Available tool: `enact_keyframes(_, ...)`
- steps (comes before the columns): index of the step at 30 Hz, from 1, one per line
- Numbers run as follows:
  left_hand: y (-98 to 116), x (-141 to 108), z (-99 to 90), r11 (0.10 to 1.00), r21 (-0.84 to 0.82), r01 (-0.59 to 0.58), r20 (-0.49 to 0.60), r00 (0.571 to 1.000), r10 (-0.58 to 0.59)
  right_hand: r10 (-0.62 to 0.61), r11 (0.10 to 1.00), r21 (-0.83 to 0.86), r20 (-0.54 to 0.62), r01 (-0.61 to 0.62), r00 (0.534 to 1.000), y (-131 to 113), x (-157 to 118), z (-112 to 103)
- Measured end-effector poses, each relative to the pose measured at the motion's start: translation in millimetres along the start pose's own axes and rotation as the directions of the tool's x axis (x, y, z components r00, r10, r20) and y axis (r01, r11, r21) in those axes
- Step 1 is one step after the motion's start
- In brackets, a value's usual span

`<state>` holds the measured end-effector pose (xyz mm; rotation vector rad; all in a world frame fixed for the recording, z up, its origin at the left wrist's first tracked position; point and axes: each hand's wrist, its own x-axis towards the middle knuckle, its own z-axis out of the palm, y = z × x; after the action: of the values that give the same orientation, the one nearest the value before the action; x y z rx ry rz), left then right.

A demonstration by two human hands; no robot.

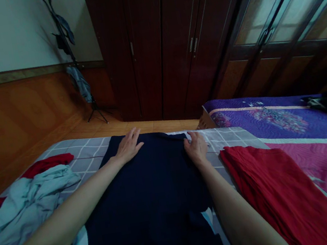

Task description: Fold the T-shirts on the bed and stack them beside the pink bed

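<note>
A dark navy garment (157, 181) lies spread on the bed in front of me, its far edge fairly straight and its near part bunched. My left hand (128, 146) rests palm down at the far left corner, fingers stretched out and thumb apart. At the far right corner my right hand (197, 148) has bent fingers closed on the fabric's edge; the fingertips are partly hidden. Bits of a light blue and white cloth (208, 216) show from beneath the navy garment.
Left lies a crumpled pale blue garment (38, 196) beside a red cloth (47, 163). A folded red garment (279, 187) lies right, near a purple and pink quilt (274, 113). Beyond the grey checked bedsheet (86, 147) stand a dark wardrobe (152, 49) and a coat stand (65, 42).
</note>
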<state>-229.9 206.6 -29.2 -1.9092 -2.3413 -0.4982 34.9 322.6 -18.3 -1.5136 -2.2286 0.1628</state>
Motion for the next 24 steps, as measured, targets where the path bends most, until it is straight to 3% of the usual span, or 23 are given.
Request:
enact_keyframes(3, -11.3, -13.5, -6.2, 0.997, -0.022, -0.069, 0.104, 0.992, 0.071, -0.24, 0.971, 0.004, 0.109, 0.241, 0.965, -8.9, -4.7, 6.6)
enact_keyframes(6, -31.1, -25.9, -24.5, 1.0, 0.003, 0.006, 0.101, 0.995, -0.006, -0.35, 0.933, -0.008, 0.219, 0.36, 0.911, -9.9, -9.9, 16.9)
enact_keyframes(10, -50.8, -69.9, -63.0, 0.999, -0.001, 0.046, 0.1, 0.994, -0.046, -0.313, 0.937, -0.076, 0.251, 0.341, 0.916, -1.6, -9.5, 25.6)
enact_keyframes(14, -56.3, -151.5, -94.0, 0.995, -0.053, 0.086, 0.137, 0.988, -0.078, -0.264, 0.942, -0.141, 0.249, 0.305, 0.932, 1.4, -5.4, 30.5)
enact_keyframes(18, -55.4, -222.7, -110.6, 0.962, -0.05, 0.269, 0.241, 0.938, -0.25, -0.255, 0.916, -0.259, 0.217, 0.307, 0.942, -0.6, -6.7, 34.2)
enact_keyframes(21, -53.9, -249.1, -117.6, 0.94, -0.037, 0.339, 0.288, 0.904, -0.314, -0.276, 0.891, -0.313, 0.2, 0.328, 0.94, -1.9, -7.9, 30.7)
enact_keyframes(24, -54.9, -257.9, -121.6, 0.957, -0.067, 0.283, 0.278, 0.926, -0.255, -0.321, 0.845, -0.375, 0.213, 0.381, 0.923, -13.6, -12.3, 18.4)
